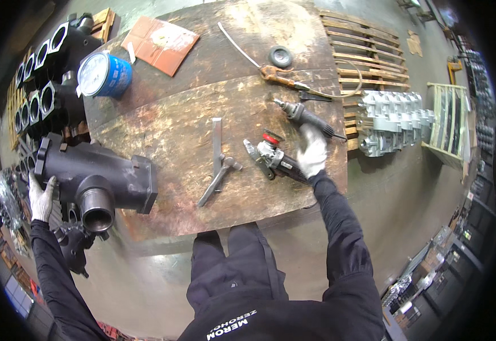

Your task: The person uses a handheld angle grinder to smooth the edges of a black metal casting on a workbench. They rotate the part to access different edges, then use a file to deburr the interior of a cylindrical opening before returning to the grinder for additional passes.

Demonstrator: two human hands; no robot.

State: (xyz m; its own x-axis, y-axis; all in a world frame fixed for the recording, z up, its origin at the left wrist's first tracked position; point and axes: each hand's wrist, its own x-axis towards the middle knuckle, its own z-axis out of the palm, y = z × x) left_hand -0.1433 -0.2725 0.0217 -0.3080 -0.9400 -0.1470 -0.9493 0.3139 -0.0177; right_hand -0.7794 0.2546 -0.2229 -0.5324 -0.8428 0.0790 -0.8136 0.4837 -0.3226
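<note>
Wooden worktable [168, 125], centre; slatted pallet [367, 41], 1 o'clock; grey floor [393, 227], 4 o'clock. Left hand [41, 200], digits apart, touches flanged casting [97, 169]; right hand [314, 152] at angle grinder [273, 155], grip indeterminable.

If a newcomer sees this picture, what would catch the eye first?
Probably the big black metal casting at the left edge of the table, with the gloved left hand at its end. Then the blue bucket near the far left corner, and the red-disc angle grinder beside the blurred right hand.

Glare whitens the far tabletop [279, 31]; the right hand [314, 152] seems blurred.
</note>
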